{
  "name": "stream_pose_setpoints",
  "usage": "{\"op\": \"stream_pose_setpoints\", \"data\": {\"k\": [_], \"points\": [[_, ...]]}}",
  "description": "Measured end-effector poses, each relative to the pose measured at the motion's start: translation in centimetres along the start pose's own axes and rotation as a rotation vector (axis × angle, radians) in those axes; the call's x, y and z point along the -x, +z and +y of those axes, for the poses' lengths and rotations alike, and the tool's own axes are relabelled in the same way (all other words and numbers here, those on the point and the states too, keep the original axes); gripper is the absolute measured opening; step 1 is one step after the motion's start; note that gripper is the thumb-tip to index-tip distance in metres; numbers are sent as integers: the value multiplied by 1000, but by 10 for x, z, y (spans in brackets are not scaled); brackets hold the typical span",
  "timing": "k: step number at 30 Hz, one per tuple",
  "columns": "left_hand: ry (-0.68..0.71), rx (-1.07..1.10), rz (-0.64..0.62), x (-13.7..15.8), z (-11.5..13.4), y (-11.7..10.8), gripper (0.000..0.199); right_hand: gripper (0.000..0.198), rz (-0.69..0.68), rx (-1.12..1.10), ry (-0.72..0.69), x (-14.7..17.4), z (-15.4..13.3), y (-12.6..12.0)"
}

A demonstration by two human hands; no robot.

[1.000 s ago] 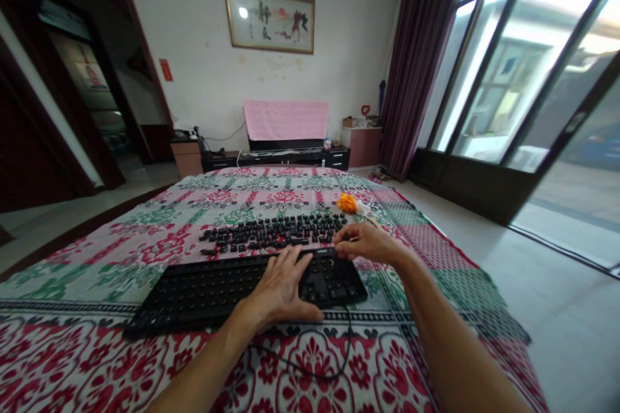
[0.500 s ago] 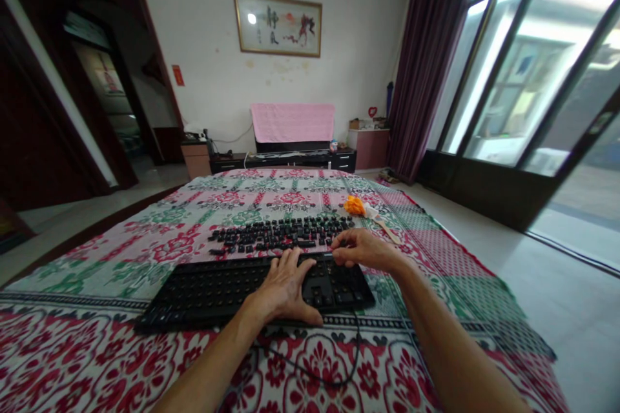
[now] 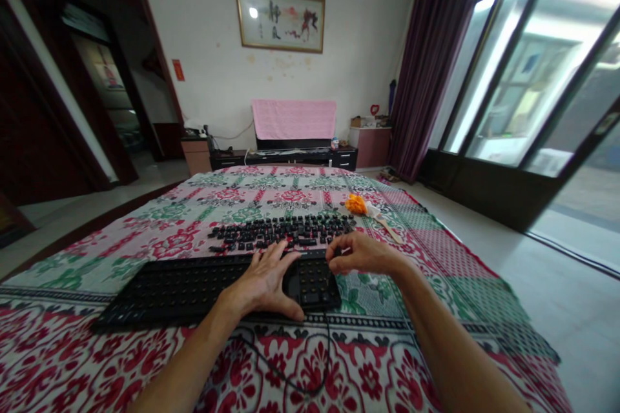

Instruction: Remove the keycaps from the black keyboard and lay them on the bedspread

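Observation:
A black computer keyboard [image 3: 179, 284] lies on the bed cover, its key field mostly bare of caps. My left hand [image 3: 264, 281] spans it from the far edge to the near edge, fingers spread, gripping it left of the number pad. At the keyboard's far right corner, my right hand [image 3: 361, 253] is closed in a pinch. A small black keycap [image 3: 338, 251] shows between its thumb and forefinger, partly hidden. Beyond the keyboard, many loose black keycaps [image 3: 281, 230] are spread in rough rows.
An orange fluffy duster [image 3: 356, 204] with a pale handle [image 3: 389, 230] lies behind the keycaps on the right. The keyboard's cable [image 3: 290, 388] loops toward me over the patterned cover [image 3: 368, 361]. A low cabinet [image 3: 343, 159] stands by the far wall.
The keyboard has slid left together with my left hand. My right hand stays near the same spot, now at the keyboard's far right corner, still pinching.

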State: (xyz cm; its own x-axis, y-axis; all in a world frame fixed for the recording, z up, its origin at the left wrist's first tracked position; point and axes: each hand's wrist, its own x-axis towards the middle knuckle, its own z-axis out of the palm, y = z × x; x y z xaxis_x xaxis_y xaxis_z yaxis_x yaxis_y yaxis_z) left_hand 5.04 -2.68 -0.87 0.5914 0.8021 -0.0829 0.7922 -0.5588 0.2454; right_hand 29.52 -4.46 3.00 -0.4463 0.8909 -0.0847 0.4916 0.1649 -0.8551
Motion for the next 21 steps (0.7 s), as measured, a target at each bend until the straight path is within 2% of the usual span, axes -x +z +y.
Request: {"op": "stream_pose_setpoints", "data": {"k": [5,9,21], "points": [[36,2,8,-5,4,11,105,20,-81,68,-24,2,-6,3],[43,0,25,-4,3,9,103,19,-124,86,-47,2,-10,8],[43,-7,30,-3,3,7,100,20,-129,174,-97,5,-12,5]]}}
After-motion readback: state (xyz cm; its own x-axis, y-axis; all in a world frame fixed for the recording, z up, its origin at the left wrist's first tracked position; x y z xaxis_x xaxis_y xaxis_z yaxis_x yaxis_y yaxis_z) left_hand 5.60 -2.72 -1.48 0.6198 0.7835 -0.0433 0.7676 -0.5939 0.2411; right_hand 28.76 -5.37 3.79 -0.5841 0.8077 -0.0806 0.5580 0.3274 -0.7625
